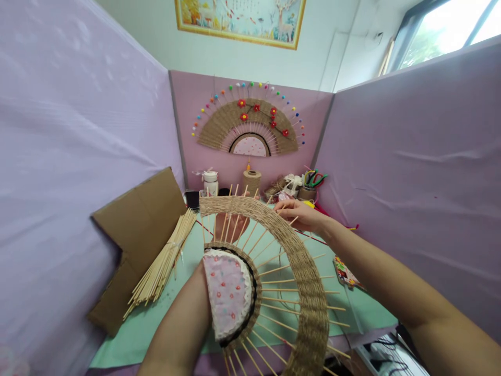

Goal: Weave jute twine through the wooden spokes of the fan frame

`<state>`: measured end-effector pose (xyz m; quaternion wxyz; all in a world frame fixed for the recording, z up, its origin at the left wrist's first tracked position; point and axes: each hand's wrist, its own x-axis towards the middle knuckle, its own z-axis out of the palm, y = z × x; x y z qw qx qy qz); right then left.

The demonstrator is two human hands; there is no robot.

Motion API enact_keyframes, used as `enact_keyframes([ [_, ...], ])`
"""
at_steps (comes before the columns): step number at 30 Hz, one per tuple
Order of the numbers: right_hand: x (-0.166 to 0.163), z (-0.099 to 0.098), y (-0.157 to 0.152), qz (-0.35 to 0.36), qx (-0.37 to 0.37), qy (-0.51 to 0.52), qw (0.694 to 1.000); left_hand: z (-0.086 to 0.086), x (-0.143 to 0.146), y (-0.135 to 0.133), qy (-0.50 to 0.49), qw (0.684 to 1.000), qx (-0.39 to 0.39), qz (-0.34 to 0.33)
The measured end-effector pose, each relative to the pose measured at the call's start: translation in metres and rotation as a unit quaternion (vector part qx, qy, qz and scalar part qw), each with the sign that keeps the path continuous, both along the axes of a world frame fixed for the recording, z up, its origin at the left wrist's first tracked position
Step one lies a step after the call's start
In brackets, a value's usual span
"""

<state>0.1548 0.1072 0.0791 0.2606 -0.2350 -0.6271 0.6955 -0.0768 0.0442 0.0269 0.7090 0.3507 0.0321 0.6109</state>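
A half-round woven fan (315,292) of brown twine on thin wooden sticks stands turned in front of me. Its inner half-circle (229,292) carries pink flowered cloth with white lace and a black braid. My left hand (232,225) is behind the fan, gripping it near the upper end of the woven band; the sticks partly cover the fingers. At the band's upper outer edge, my right hand (299,214) has its fingers pinched together beside the stick tips. What lies between them is too small to tell. A thin strand (280,256) hangs below the band.
A bundle of sticks (164,263) and a folded cardboard sheet (146,230) lie at left. A twine spool (251,180), white jar (210,183) and pot of pipe cleaners (309,190) stand at the back. A finished fan (219,125) hangs on the pink panel.
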Motion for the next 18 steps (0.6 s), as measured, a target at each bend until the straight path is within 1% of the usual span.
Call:
enact_keyframes([
  [3, -0.003, -0.002, -0.002, 0.006, 0.006, -0.015, 1.0, -0.002, 0.005, 0.001, -0.027, 0.999, -0.021, -0.019],
  [6, -0.001, -0.004, -0.001, 0.005, 0.011, -0.034, 0.999, -0.001, 0.005, 0.0, -0.056, 0.996, -0.044, -0.047],
  [8, 0.002, -0.005, 0.001, -0.002, 0.014, -0.052, 0.999, 0.0, 0.004, -0.001, -0.069, 0.995, -0.052, -0.053],
  [12, 0.013, -0.002, 0.003, -0.039, 0.024, -0.059, 0.997, 0.003, 0.005, -0.003, -0.07, 0.995, -0.058, -0.026],
  [15, 0.021, 0.004, 0.003, -0.07, 0.034, -0.033, 0.996, 0.005, 0.007, -0.004, -0.058, 0.997, -0.056, 0.016],
  [18, 0.026, 0.011, 0.0, -0.112, 0.058, -0.006, 0.992, 0.006, 0.008, -0.005, -0.044, 0.997, -0.056, 0.027],
])
